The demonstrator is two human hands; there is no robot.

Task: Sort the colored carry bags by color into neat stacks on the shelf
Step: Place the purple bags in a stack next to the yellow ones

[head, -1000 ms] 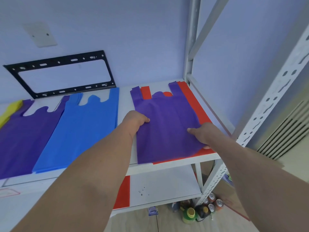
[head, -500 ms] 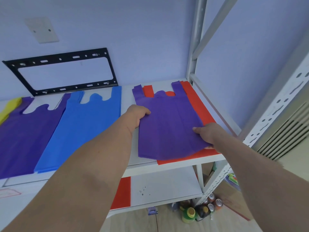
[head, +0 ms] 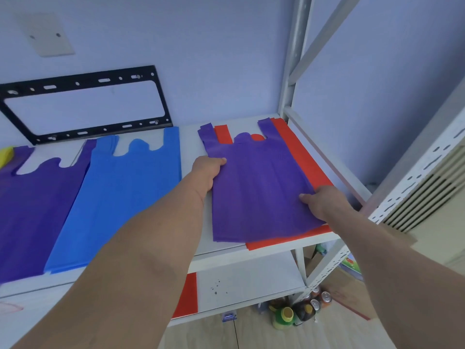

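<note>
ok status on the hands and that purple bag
Left hand grips purple bag at its left edge. Right hand grips right edge. Bag lies on red bag, wrong colour.

White shelf (head: pixel 251 253); bags (head: pixel 120 197) flat.

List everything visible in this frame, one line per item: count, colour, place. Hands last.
purple bag: one, purple, right end of the shelf, on the red bag
red bag: at least one, red, under it
blue bags: stack, blue, shelf middle
purple stack: purple, shelf left
yellow bag: yellow, far left edge
shelf: white metal
mounting bracket: one, black, against the wall
bottles and cans: several, floor below
left hand: grips the purple bag's left edge
right hand: grips its right edge
</note>
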